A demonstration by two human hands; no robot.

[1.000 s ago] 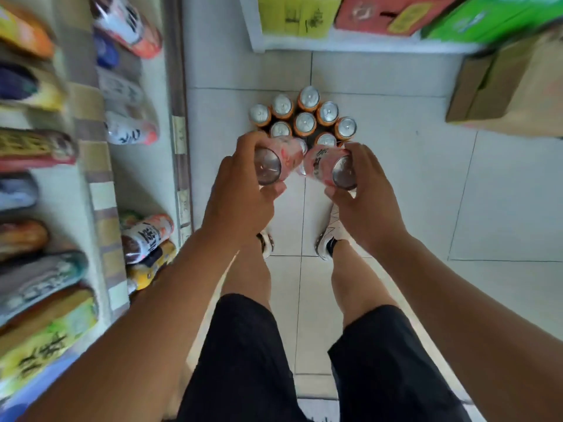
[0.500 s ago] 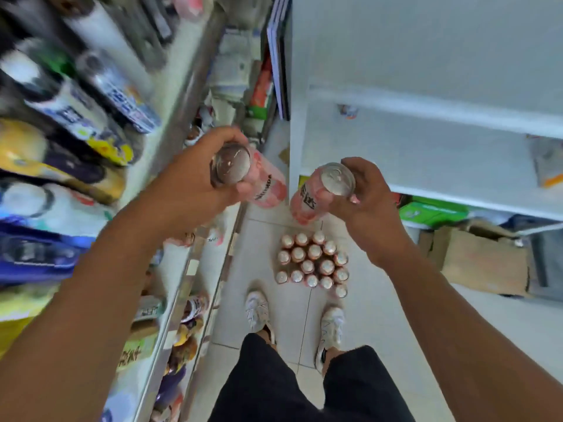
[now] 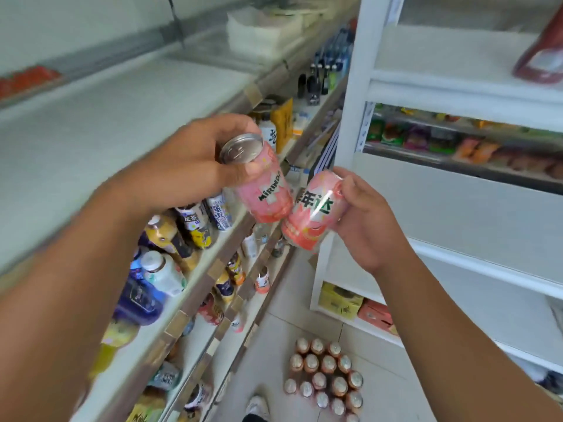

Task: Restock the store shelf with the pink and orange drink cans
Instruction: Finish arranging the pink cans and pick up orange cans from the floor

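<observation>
My left hand (image 3: 185,166) grips a pink and orange drink can (image 3: 262,184) near its silver top, with the can tilted down to the right. My right hand (image 3: 365,220) holds a second pink and orange can (image 3: 313,214), also tilted, its base touching the first can. Both cans hang in the air at chest height in front of the left shelf unit (image 3: 100,126), whose wide upper shelf is bare. Down on the floor stands a cluster of several more cans (image 3: 326,376) with silver tops.
The lower left shelves (image 3: 195,300) hold rows of bottles and cans. A white shelf unit (image 3: 426,193) stands to the right, with snack packets behind it and coloured boxes (image 3: 359,306) at its foot. One of my shoes (image 3: 259,406) shows on the tiled floor.
I have straightened up from the floor cluster, and both hands have lifted their cans to shelf height. The view has swung up toward the left shelves.
</observation>
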